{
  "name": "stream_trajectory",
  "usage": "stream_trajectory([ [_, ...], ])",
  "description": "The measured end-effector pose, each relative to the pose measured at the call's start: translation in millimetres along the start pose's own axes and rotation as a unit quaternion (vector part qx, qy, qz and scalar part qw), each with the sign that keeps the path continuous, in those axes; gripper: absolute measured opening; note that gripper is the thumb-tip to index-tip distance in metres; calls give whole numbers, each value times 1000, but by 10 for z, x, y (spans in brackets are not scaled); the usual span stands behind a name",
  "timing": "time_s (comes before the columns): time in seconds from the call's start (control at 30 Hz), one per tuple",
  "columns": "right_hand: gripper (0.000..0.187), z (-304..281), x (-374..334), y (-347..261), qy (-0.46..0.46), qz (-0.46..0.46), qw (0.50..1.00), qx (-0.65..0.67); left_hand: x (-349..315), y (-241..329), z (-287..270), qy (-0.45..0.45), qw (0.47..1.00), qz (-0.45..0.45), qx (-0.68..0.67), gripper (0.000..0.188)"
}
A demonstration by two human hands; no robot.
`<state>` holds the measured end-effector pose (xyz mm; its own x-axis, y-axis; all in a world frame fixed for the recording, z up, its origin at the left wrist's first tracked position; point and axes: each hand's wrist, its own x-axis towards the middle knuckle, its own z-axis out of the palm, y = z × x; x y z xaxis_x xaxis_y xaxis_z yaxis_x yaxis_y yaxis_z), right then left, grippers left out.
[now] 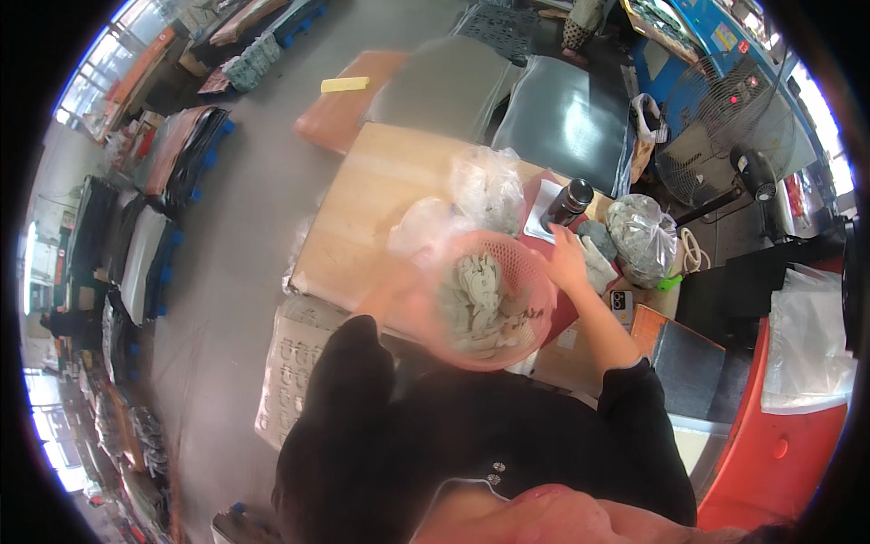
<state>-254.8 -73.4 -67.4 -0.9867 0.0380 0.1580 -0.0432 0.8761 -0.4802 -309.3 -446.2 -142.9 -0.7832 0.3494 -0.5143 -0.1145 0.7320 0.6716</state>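
Basket [535, 272], pink mesh, full of pale grey flat pieces [480, 304], over wooden table [372, 208]; left hand [385, 295] blurred, grip unclear; right hand [566, 258] open-fingered on far rim; clear bags [489, 186] beyond.

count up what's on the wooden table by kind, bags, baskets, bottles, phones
Clear plastic bags: 3, one, one, one full of grey pieces
Pink mesh basket: 1
Dark bottle: 1
Phone: 1
Total: 6
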Motion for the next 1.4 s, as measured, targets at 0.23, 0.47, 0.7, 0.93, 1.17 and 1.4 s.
stream_trajectory([
  [0.23,66,572,1023,-487,-237,-45,937,254,-334,522,-1139,-106,989,23,-104,57],
  [0.47,46,646,580,-416,-362,170,761,510,-336,404,-963,-124,985,52,-112,50],
  [0.7,21,381,-404,-15,-269,244,715,598,-254,213,-691,-116,968,-101,-197,46],
  [0.93,16,55,-620,-75,-251,361,691,574,-675,96,-254,-150,879,-17,-453,44],
  [1.17,21,19,-4,264,-217,264,753,563,-373,457,-265,-173,904,-87,-382,49],
  [1.4,26,69,-165,372,-254,388,762,453,-541,527,-63,-202,885,-101,-408,52],
])
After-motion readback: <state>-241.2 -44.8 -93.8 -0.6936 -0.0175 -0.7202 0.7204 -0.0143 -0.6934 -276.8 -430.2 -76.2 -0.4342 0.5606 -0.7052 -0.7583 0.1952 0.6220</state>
